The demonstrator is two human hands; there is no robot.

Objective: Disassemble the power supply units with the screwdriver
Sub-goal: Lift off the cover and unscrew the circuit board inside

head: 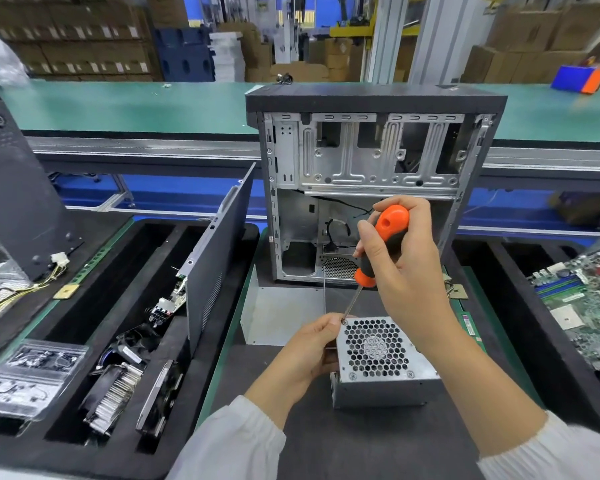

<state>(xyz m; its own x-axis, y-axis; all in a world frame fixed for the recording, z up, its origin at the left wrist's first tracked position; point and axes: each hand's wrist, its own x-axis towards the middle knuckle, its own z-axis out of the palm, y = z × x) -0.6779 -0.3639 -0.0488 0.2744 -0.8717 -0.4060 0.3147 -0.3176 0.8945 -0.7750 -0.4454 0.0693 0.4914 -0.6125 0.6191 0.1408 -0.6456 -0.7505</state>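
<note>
The orange-and-black screwdriver [381,244] is gripped in the right hand [409,271], fingers curled round the handle, its tip set at a screw at the far-left top corner of the power supply unit [381,362], the screw head itself too small to make out. The unit's left side is pinched by the left hand [309,355], whose fingertips are hidden behind the metal edge; the unit's right face is covered by the right forearm. The unit rests on the dark mat [361,441], just before the opened computer case [368,188], whose interior is partly screened by the right hand.
</note>
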